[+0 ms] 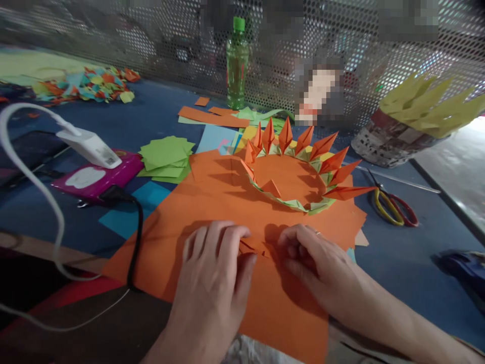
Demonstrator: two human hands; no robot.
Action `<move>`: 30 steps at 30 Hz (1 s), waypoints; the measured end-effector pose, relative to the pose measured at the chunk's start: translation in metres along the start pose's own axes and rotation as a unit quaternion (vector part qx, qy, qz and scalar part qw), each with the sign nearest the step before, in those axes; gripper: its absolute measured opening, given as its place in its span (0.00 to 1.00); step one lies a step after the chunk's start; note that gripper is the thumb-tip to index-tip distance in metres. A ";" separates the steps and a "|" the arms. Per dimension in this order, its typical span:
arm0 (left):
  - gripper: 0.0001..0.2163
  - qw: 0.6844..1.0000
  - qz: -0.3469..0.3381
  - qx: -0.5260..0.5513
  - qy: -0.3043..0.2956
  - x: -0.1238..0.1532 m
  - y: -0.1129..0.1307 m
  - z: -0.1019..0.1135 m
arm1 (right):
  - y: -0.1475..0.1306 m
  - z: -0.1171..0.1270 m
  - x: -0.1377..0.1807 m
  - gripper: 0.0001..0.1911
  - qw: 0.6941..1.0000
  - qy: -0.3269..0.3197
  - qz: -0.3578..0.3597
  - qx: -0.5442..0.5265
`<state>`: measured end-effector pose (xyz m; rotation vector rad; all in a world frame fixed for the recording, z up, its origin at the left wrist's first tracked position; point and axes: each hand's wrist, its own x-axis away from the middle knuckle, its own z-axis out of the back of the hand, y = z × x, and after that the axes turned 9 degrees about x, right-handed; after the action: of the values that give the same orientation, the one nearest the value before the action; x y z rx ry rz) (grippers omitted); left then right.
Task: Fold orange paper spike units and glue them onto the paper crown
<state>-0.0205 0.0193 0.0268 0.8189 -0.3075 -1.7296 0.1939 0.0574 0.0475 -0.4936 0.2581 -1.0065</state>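
A small folded piece of orange paper [247, 246] is between the fingers and thumb of my left hand [215, 275], just above a large orange paper sheet [212, 202]. My right hand [316, 258] is to its right, fingers curled and pinched together; I cannot make out what they hold, if anything. Beyond both hands rests a ring of pale green folded paper [299, 203] with pointed orange paper pieces [306, 139] standing around its far and right sides. The same orange colour behind the folded piece makes its outline hard to see.
Yellow-and-red-handled scissors [390, 205] lie to the right, near a basket with yellow paper spikes [401, 134]. Green paper squares [166, 156], a magenta power strip [98, 177] with a white charger [89, 146] and cables are left. A green bottle [237, 65] stands behind.
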 end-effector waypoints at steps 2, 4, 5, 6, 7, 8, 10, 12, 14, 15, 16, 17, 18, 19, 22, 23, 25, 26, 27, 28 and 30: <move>0.09 1.000 0.001 0.001 -0.002 -0.001 -0.001 -0.001 | 0.004 0.005 -0.001 0.15 0.999 -0.022 0.010 -0.027; 0.09 1.000 0.001 0.000 -0.004 -0.001 -0.001 -0.001 | 0.007 0.010 -0.005 0.17 0.999 -0.015 0.036 -0.034; 0.10 1.000 0.000 -0.002 -0.003 -0.001 -0.001 -0.001 | 0.008 0.011 -0.008 0.17 0.998 0.001 0.058 -0.026; 0.10 1.000 -0.001 -0.003 -0.002 -0.001 -0.001 -0.001 | 0.009 0.012 -0.012 0.17 0.996 0.018 0.087 -0.013; 0.10 1.000 -0.001 -0.005 0.000 -0.001 0.000 -0.001 | 0.009 0.012 -0.016 0.17 0.992 0.032 0.121 0.001; 0.10 1.000 -0.002 -0.008 0.002 0.000 0.000 -0.002 | 0.010 0.012 -0.020 0.17 0.987 0.038 0.154 0.013; 0.10 1.000 -0.008 -0.014 0.011 0.000 0.002 -0.002 | 0.012 0.011 -0.028 0.16 0.977 0.039 0.207 0.034; 0.09 0.999 -0.018 -0.020 0.030 0.000 0.004 -0.003 | 0.014 0.009 -0.034 0.15 0.970 0.041 0.236 0.049; 0.08 0.997 -0.034 -0.026 0.058 0.000 0.006 -0.004 | 0.015 0.008 -0.035 0.14 0.966 0.048 0.247 0.056; 0.08 0.996 -0.044 -0.028 0.071 0.001 0.007 -0.004 | 0.015 0.007 -0.034 0.13 0.966 0.052 0.248 0.058; 0.08 0.995 -0.057 -0.027 0.079 0.003 0.008 -0.005 | 0.015 0.006 -0.032 0.13 0.965 0.055 0.249 0.060; 0.09 0.994 -0.074 -0.022 0.081 0.006 0.009 -0.005 | 0.014 0.005 -0.029 0.12 0.964 0.058 0.250 0.067; 0.10 0.993 -0.092 -0.012 0.077 0.010 0.009 -0.006 | 0.012 0.004 -0.026 0.11 0.963 0.062 0.251 0.078; 0.13 0.991 -0.112 0.002 0.068 0.015 0.010 -0.006 | 0.011 0.003 -0.023 0.10 0.960 0.066 0.255 0.093; 0.16 0.985 -0.167 0.041 0.027 0.033 0.008 -0.009 | 0.007 -0.002 -0.013 0.08 0.949 0.072 0.274 0.141; 0.16 0.983 -0.179 0.042 0.021 0.038 0.007 -0.010 | 0.007 -0.003 -0.010 0.08 0.946 0.068 0.281 0.149; 0.15 0.980 -0.194 0.032 0.013 0.046 0.004 -0.011 | 0.006 -0.004 -0.006 0.09 0.943 0.049 0.293 0.149; 0.14 0.980 -0.196 0.026 0.012 0.048 0.002 -0.010 | 0.006 -0.004 -0.004 0.10 0.943 0.038 0.296 0.144; 0.14 0.980 -0.197 0.022 0.011 0.049 0.000 -0.009 | 0.006 -0.004 -0.003 0.10 0.944 0.028 0.300 0.135; 0.13 0.980 -0.200 0.019 0.009 0.049 -0.002 -0.008 | 0.006 -0.004 -0.003 0.09 0.945 0.020 0.302 0.124; 0.13 0.977 -0.213 0.010 0.004 0.047 -0.005 -0.005 | 0.007 -0.003 -0.003 0.08 0.950 0.022 0.296 0.099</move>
<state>-0.0265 -0.0216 0.0029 0.9561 -0.1502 -2.1223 0.1961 0.0623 0.0417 -0.1869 0.3175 -0.4472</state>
